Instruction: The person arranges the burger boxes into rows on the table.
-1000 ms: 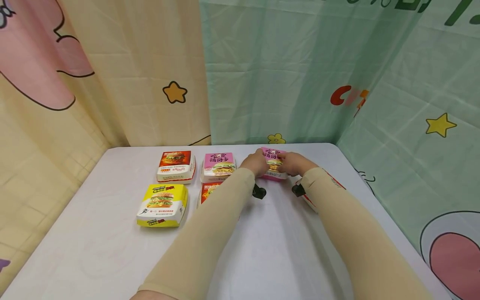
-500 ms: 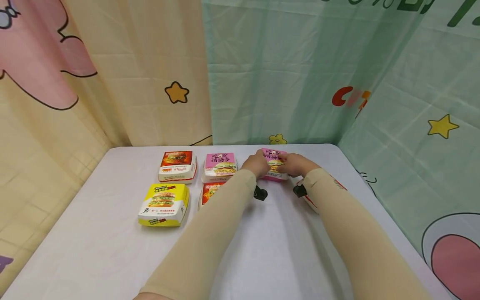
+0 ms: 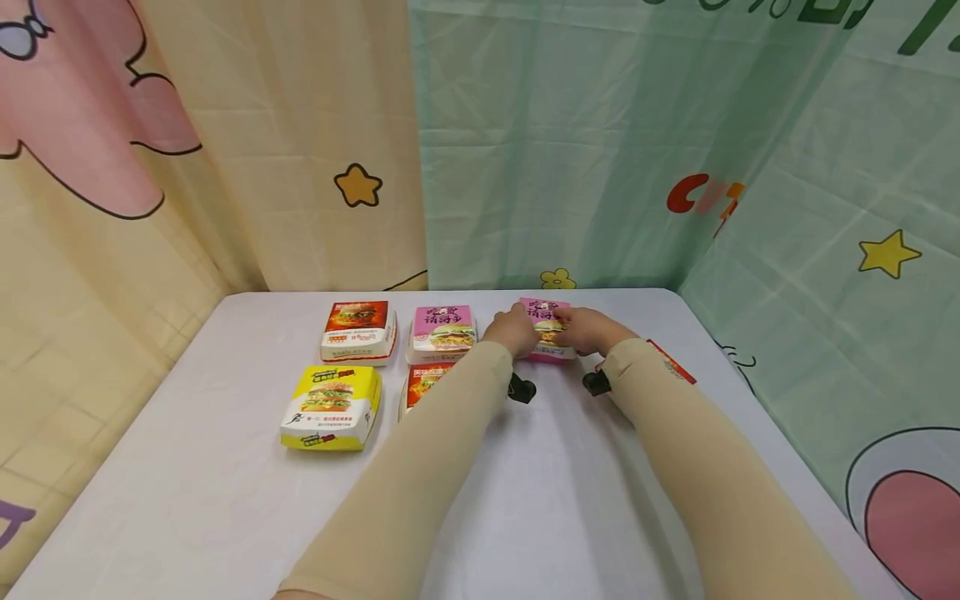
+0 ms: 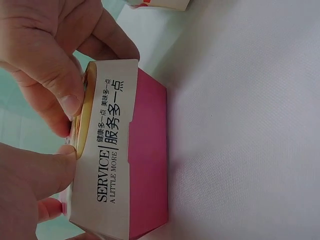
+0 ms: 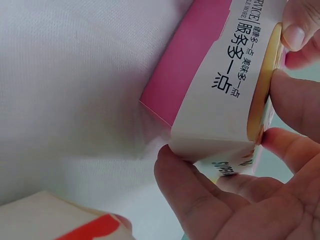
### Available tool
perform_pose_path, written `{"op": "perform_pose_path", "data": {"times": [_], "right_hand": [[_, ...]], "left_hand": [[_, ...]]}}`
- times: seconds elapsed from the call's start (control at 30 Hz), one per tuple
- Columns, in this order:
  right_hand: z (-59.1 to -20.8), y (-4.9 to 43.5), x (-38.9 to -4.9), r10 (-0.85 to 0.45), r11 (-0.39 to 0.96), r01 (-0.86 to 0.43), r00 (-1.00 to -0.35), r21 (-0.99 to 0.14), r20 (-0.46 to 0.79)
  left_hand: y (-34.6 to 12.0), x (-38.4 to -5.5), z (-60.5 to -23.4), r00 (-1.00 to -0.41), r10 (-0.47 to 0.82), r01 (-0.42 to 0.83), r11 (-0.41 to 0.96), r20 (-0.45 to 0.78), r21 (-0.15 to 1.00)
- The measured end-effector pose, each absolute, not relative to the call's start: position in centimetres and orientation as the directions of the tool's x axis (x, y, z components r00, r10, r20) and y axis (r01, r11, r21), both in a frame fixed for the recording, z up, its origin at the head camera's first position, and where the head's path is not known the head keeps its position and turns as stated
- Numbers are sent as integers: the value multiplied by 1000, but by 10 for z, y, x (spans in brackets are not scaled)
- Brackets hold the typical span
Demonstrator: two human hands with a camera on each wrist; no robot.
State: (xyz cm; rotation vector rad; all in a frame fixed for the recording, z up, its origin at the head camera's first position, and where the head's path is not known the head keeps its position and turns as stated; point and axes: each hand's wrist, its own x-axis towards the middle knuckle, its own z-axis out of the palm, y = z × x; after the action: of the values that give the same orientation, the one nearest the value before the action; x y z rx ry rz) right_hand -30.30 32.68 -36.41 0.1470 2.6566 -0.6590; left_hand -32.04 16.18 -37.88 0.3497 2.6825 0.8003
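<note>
A pink and white burger box (image 3: 552, 329) stands at the table's far edge, with both hands on it. The left hand (image 3: 513, 331) grips its left side; in the left wrist view its thumb (image 4: 60, 167) lies on the lid's front edge. My right hand (image 3: 592, 330) holds the other side, and in the right wrist view its thumb (image 5: 295, 100) touches the lid while the fingers curl along the side wall. The lid looks closed, its lettered white flap over the pink base. Just left of the left hand sits a similar pink burger box (image 3: 442, 333).
A red and white burger box (image 3: 358, 332) and a yellow one (image 3: 332, 407) stand at the left. The left sleeve partly hides an orange-red box (image 3: 423, 382); the right sleeve mostly covers another red-edged box (image 3: 672, 362). Printed curtains (image 3: 555, 150) enclose the white table (image 3: 187, 467).
The view has shifted slightly, moving the left-hand boxes a little rightward in the picture. Both hands keep their hold on the pink box. The right sleeve now covers more of the box beneath it.
</note>
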Motion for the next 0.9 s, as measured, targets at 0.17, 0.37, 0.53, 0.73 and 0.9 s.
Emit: {"op": "perform_pose_path", "data": {"times": [0.17,0.37,0.53,0.73,0.9], "right_hand": [[-365,325,-303,0,872,198,-915,-448,-405],[-369,325,-302,-44,895,144,-914,-422,-404],[-372,325,-301,-55,902,126,-916,-414,-397],[-372,322,-300,-58,898,121,-921,-422,-386],[-371,319,-302,-52,896,130,-919,-425,-390]], "left_hand": [[160,-318,-378,-925,299,111,803,-234,585],[159,-319,-379,-925,284,78,795,-254,602],[158,-320,-380,-923,270,47,788,-276,614],[157,-319,-379,-924,259,27,780,-283,625],[156,-316,-379,-926,254,26,780,-278,626]]}}
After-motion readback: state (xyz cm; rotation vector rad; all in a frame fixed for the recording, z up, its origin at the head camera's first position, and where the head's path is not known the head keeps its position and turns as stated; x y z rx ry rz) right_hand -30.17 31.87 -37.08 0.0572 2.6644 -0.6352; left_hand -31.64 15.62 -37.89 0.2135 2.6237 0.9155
